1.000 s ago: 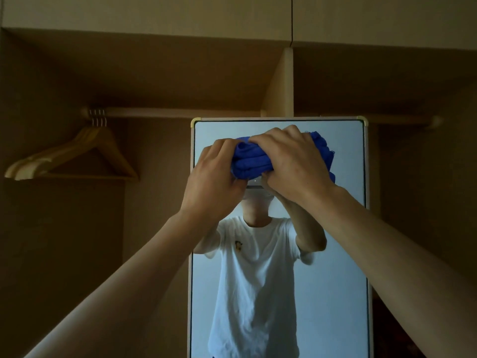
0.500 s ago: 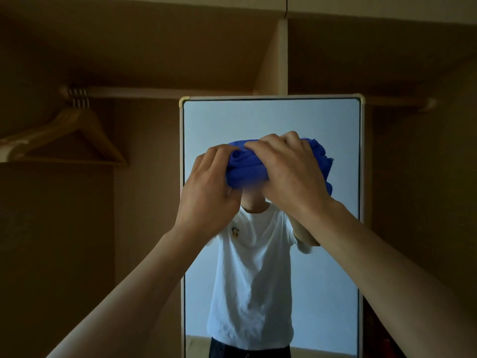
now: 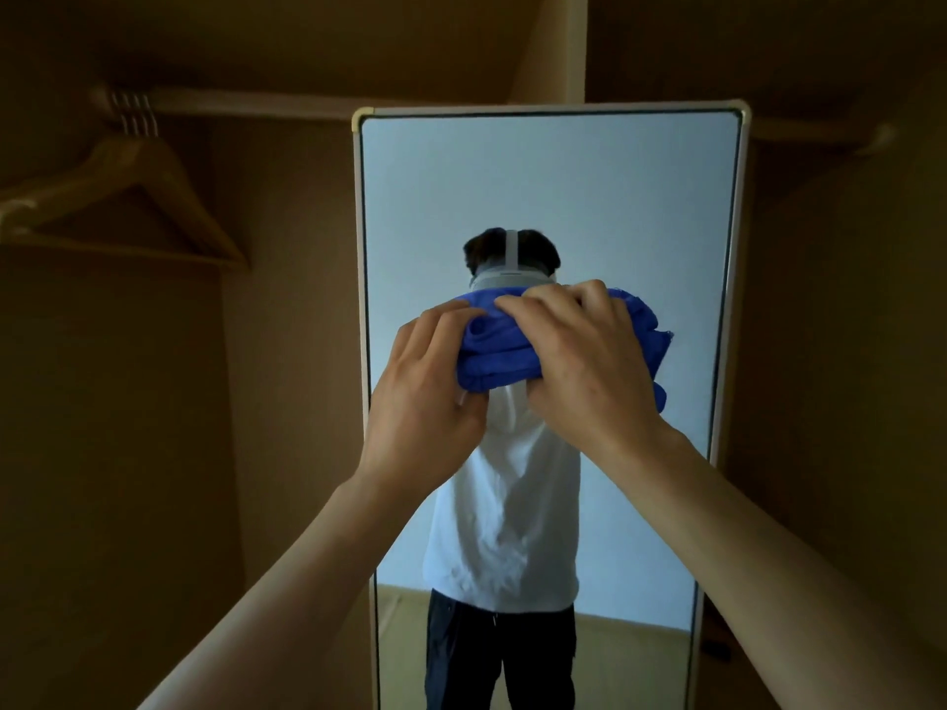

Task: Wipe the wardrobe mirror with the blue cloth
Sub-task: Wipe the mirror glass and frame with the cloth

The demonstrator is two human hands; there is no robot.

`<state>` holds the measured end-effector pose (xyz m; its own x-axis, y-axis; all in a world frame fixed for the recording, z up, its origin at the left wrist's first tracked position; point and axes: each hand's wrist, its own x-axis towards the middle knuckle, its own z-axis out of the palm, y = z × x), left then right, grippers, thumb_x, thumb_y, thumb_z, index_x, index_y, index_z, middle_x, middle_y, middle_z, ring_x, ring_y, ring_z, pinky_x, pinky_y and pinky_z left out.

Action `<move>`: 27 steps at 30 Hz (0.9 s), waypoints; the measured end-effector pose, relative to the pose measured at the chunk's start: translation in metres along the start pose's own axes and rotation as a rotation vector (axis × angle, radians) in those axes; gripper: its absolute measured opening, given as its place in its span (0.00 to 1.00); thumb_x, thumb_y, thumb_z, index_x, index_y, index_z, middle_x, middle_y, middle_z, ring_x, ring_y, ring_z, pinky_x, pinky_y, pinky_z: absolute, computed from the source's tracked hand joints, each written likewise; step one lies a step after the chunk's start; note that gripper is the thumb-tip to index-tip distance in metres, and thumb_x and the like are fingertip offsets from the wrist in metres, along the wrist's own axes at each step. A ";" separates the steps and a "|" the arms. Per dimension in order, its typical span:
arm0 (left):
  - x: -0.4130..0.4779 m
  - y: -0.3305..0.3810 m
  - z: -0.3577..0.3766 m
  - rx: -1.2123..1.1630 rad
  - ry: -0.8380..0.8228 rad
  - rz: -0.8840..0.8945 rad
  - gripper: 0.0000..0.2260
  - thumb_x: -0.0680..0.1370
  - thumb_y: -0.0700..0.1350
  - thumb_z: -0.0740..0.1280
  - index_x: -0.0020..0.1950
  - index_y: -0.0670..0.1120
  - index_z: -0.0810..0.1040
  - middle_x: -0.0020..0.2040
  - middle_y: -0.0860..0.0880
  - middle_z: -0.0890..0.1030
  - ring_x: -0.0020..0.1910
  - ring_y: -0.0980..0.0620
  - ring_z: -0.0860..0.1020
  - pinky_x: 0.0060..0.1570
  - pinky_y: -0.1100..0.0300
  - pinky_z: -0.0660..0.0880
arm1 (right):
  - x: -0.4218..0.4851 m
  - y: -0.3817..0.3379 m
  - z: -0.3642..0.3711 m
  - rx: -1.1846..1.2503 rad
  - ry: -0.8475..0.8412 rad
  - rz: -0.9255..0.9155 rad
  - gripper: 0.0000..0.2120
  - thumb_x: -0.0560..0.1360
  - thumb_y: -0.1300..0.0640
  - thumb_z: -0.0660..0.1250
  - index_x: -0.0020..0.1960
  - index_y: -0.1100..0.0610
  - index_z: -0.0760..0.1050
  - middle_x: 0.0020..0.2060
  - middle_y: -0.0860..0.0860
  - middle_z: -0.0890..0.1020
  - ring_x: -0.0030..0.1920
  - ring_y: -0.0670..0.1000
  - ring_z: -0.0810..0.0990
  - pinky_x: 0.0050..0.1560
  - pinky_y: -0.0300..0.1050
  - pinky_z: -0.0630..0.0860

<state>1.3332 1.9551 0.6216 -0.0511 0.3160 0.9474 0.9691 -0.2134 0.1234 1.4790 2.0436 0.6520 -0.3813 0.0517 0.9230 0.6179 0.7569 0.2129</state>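
A tall wardrobe mirror (image 3: 553, 187) with a pale frame stands upright in the middle of the open wardrobe. A bunched blue cloth (image 3: 502, 351) is pressed against the glass about halfway down the visible pane. My left hand (image 3: 425, 402) grips the cloth's left end from below. My right hand (image 3: 589, 366) lies over its top and right side, fingers curled into the fabric. The mirror reflects a person in a white shirt and dark trousers; both hands hide part of the reflection.
Wooden hangers (image 3: 128, 197) hang from a rail (image 3: 230, 102) at the upper left. A vertical divider panel (image 3: 558, 48) rises behind the mirror's top. Brown wardrobe walls close in on both sides. A second rail end (image 3: 876, 135) shows at the upper right.
Both hands and the blue cloth have slid down the glass from near the mirror's top edge to the middle. More bare mirror shows above the cloth now.
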 end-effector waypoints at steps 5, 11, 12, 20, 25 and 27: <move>-0.021 -0.003 0.008 -0.034 -0.013 -0.029 0.24 0.74 0.37 0.75 0.69 0.46 0.74 0.69 0.51 0.76 0.67 0.48 0.74 0.58 0.60 0.75 | -0.020 -0.008 0.008 -0.007 0.013 0.014 0.25 0.70 0.64 0.67 0.66 0.54 0.78 0.56 0.49 0.82 0.55 0.60 0.76 0.55 0.56 0.72; -0.046 -0.012 0.017 -0.087 -0.029 -0.061 0.27 0.73 0.36 0.75 0.71 0.46 0.73 0.70 0.51 0.75 0.70 0.49 0.72 0.60 0.59 0.75 | -0.045 -0.020 0.018 -0.050 -0.021 0.056 0.27 0.67 0.64 0.74 0.66 0.54 0.78 0.56 0.50 0.82 0.55 0.59 0.77 0.54 0.55 0.73; -0.051 -0.013 0.018 -0.091 -0.036 -0.072 0.28 0.73 0.36 0.75 0.71 0.47 0.73 0.71 0.52 0.74 0.71 0.50 0.72 0.61 0.59 0.75 | -0.048 -0.022 0.019 -0.061 -0.027 0.061 0.27 0.68 0.63 0.75 0.66 0.54 0.78 0.56 0.50 0.82 0.54 0.59 0.77 0.54 0.55 0.73; -0.075 -0.028 0.023 -0.082 0.015 -0.208 0.34 0.75 0.35 0.73 0.78 0.53 0.67 0.80 0.46 0.60 0.79 0.47 0.59 0.69 0.66 0.59 | -0.060 -0.032 0.024 -0.098 -0.061 0.119 0.28 0.67 0.63 0.75 0.68 0.55 0.77 0.57 0.53 0.81 0.55 0.61 0.76 0.54 0.56 0.72; -0.080 -0.039 0.026 -0.149 0.006 -0.303 0.33 0.76 0.38 0.72 0.78 0.55 0.64 0.78 0.42 0.58 0.75 0.38 0.67 0.67 0.43 0.74 | -0.061 -0.036 0.024 -0.116 -0.063 0.137 0.29 0.67 0.64 0.75 0.67 0.54 0.77 0.57 0.53 0.81 0.55 0.61 0.76 0.56 0.57 0.71; -0.079 -0.044 0.027 -0.214 0.022 -0.359 0.32 0.77 0.39 0.71 0.79 0.53 0.62 0.76 0.44 0.61 0.69 0.42 0.73 0.63 0.44 0.78 | -0.061 -0.039 0.024 -0.122 -0.066 0.139 0.28 0.67 0.64 0.75 0.67 0.55 0.77 0.57 0.53 0.81 0.55 0.62 0.76 0.56 0.58 0.71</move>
<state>1.3008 1.9649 0.5327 -0.3841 0.3858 0.8388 0.8171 -0.2809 0.5034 1.4618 2.0266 0.5799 -0.3278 0.1961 0.9242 0.7453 0.6548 0.1254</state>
